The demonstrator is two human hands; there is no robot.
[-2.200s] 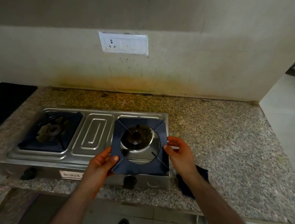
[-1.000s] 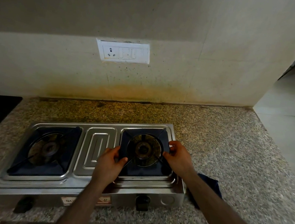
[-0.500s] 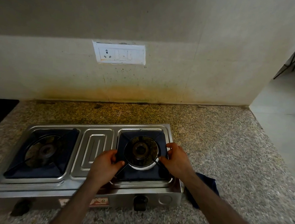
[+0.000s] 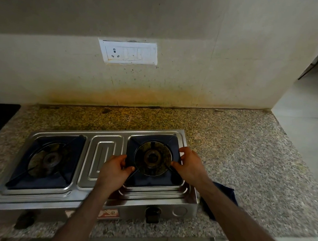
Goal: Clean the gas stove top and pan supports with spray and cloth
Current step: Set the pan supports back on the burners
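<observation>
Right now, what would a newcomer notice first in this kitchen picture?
Two bare hands, the left hand and the right hand, grip the dark pan support on the right burner of a steel gas stove. Behind it, a yellow-brown stain marks the wall below the white switch plate.

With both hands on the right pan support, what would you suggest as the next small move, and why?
Probably let go with both hands. The right pan support already looks level in its recess on the stove, with the left hand and right hand pinching its side edges. The dark cloth lies beside the stove.
</observation>
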